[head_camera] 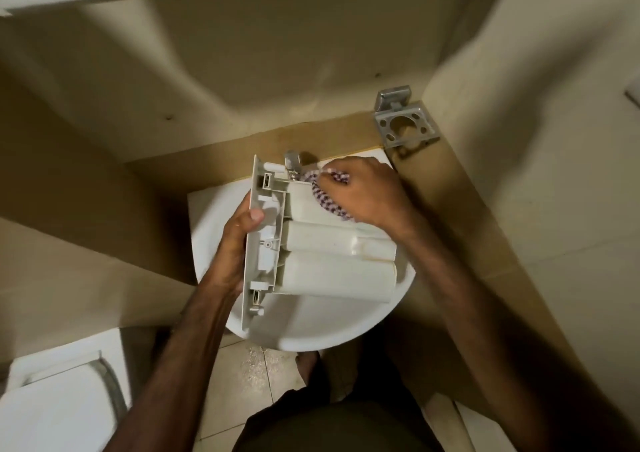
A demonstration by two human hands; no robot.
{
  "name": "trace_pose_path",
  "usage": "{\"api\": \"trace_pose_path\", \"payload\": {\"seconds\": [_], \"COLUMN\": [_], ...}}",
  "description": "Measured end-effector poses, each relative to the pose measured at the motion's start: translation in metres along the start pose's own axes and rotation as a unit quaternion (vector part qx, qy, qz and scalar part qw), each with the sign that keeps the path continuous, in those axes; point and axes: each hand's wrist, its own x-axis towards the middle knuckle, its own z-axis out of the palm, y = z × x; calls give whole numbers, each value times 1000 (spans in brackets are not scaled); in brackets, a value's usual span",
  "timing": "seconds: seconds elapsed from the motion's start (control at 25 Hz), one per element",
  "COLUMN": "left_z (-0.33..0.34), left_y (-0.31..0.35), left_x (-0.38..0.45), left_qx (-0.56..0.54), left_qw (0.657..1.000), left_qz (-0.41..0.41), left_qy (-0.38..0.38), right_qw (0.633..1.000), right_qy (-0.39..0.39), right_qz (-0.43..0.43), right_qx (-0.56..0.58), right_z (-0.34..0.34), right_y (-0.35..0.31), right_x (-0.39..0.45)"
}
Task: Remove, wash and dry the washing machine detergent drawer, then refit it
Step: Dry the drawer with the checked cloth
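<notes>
The white detergent drawer (pixel 332 261) is held upside down over a white round basin (pixel 311 334), its front panel to the left and its rounded compartment undersides facing up. My left hand (pixel 235 240) grips the front panel, thumb on its inner face. My right hand (pixel 367 192) holds a purple-and-white checked cloth (pixel 320 197) bunched against the far compartment of the drawer. A metal tap (pixel 292 162) stands just behind the drawer, partly hidden by it.
A metal wall holder (pixel 405 119) with a round hole is fixed in the corner at the back right. A white toilet (pixel 59 399) sits at the lower left. Beige tiled walls close in on both sides; wet floor tiles (pixel 249 372) lie below the basin.
</notes>
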Motion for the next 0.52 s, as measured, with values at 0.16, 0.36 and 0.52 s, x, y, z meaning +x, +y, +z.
{"api": "trace_pose_path", "payload": {"seconds": [0.16,0.36,0.52], "left_z": [2,-16,5], "left_y": [6,-2,-5], "left_x": [4,1,9], "left_qx": [-12,-70,-30], "left_qw": [1000,996,993], "left_qz": [9,-34,-57], "left_qy": [1,33,96], "right_qw": [993,996,987], "right_qy": [-2,4,134], "right_qz": [-102,-28,-80], "right_qx": [58,80,-34], "right_z": [10,-1,24], "right_y": [-30,22,-7], "right_x": [8,-18,-14]}}
